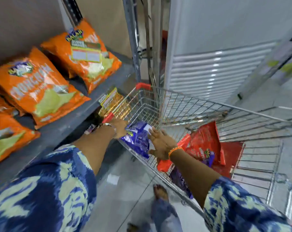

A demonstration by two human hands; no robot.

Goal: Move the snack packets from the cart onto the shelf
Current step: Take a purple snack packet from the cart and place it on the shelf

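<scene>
Both arms reach forward over the cart (208, 104); the left hand (119, 127) and the right hand (161, 144) press a purple packet (137, 138) between them. The right fingers (154, 133) are spread flat on it; the left fingers are hidden.

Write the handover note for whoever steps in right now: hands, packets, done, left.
Left hand: on the purple packet at the cart rim, far side.
Right hand: fingers spread against the same packet's near side; a firm grip isn't clear.
Done: orange packets already lie on the shelf.
Left: the purple packet, the red packets and another purple one lower in the cart. A gold packet sits beyond the cart corner.
</scene>
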